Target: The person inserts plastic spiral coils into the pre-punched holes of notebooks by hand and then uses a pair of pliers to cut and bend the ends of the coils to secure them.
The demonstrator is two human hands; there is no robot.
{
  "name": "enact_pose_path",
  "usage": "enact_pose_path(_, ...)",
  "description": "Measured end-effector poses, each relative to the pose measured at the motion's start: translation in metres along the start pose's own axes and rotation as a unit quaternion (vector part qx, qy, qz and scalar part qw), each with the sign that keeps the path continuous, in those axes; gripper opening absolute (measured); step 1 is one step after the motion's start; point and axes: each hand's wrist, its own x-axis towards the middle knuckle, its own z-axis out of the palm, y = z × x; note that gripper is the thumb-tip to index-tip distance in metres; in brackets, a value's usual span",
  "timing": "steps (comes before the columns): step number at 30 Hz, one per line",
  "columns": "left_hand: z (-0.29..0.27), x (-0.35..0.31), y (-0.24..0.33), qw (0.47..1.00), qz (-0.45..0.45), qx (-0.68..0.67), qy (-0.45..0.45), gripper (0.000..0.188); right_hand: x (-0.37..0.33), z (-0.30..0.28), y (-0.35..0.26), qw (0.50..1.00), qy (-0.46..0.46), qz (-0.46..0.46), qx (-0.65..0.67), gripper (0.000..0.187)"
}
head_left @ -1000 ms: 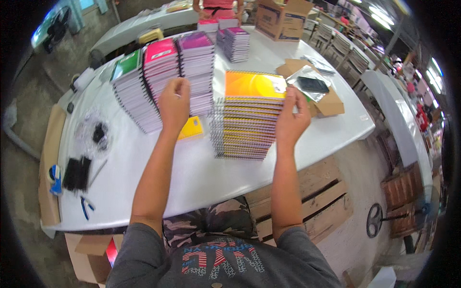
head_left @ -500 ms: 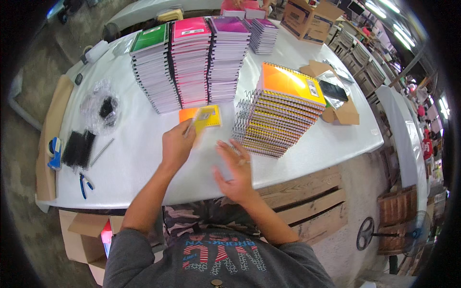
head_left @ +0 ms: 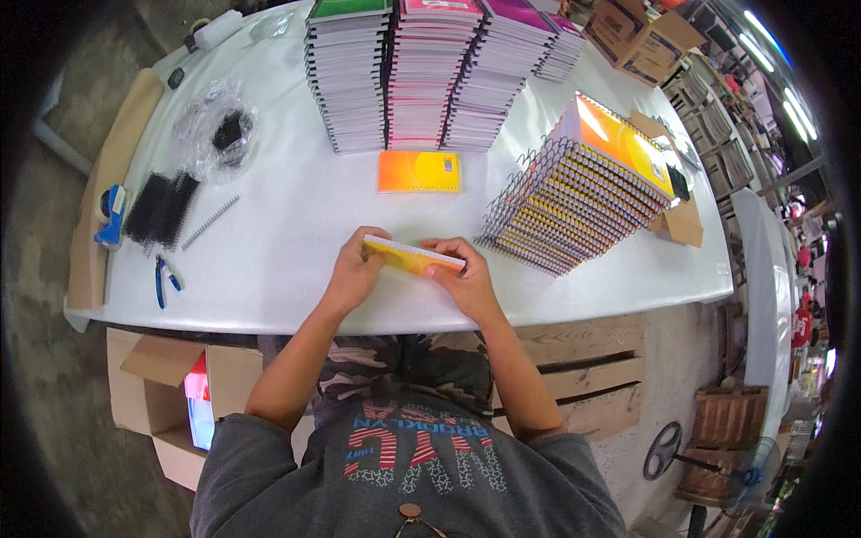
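A small yellow and orange notebook [head_left: 408, 258] is gripped at both ends, tilted above the near middle of the table with its white page edges facing up. My left hand [head_left: 355, 274] pinches one end, and my right hand [head_left: 468, 287] closes on the other. Whether it has a coil is hard to tell. Beyond my hands another yellow and orange notebook [head_left: 419, 173] lies flat. To the right leans a tall stack of yellow spiral notebooks [head_left: 578, 202], with loose coil ends sticking out on its left side.
Tall stacks of green notebooks [head_left: 348, 85], pink notebooks [head_left: 430, 81] and purple notebooks [head_left: 504, 76] stand at the back. Black plastic coils [head_left: 160, 208], blue-handled pliers [head_left: 164, 280], a blue tape dispenser [head_left: 110, 215] and a plastic bag [head_left: 211, 125] lie left. Cardboard boxes [head_left: 641, 40] sit far right.
My right hand, free before, has joined my left on the notebook. Both hands now hold it lower and nearer me. The view has shifted, so the stacks appear higher and further right.
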Motion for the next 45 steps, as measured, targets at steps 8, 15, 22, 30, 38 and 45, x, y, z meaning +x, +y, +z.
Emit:
enact_pose_path(8, -0.034, 0.002, 0.000, 0.906, 0.158, 0.391, 0.025, 0.035, -0.005, 0.002, 0.010, 0.999, 0.009, 0.040, -0.032, 0.029)
enact_pose_path(15, -0.218, 0.028, -0.019, 0.710, -0.014, 0.641, 0.291, 0.022, -0.002, 0.010, -0.001, 0.999, 0.009, -0.030, -0.028, 0.030)
enact_pose_path(22, -0.083, 0.000, 0.034, 0.954, 0.062, 0.291, -0.037, 0.028, -0.005, 0.006, -0.002, 0.999, 0.008, 0.006, -0.038, 0.029)
enact_pose_path(30, -0.054, 0.001, 0.045, 0.951, 0.049, 0.289, -0.101, 0.032, -0.004, 0.006, -0.003, 1.000, 0.005, 0.001, -0.025, 0.028)
enact_pose_path(38, -0.065, 0.020, 0.054, 0.967, 0.069, 0.179, -0.170, 0.017, -0.003, 0.002, 0.003, 1.000, -0.027, -0.001, -0.016, 0.028)
enact_pose_path(45, -0.060, 0.020, 0.075, 0.813, 0.297, 0.465, -0.186, 0.028, -0.004, 0.004, 0.002, 1.000, -0.022, 0.007, -0.020, 0.027)
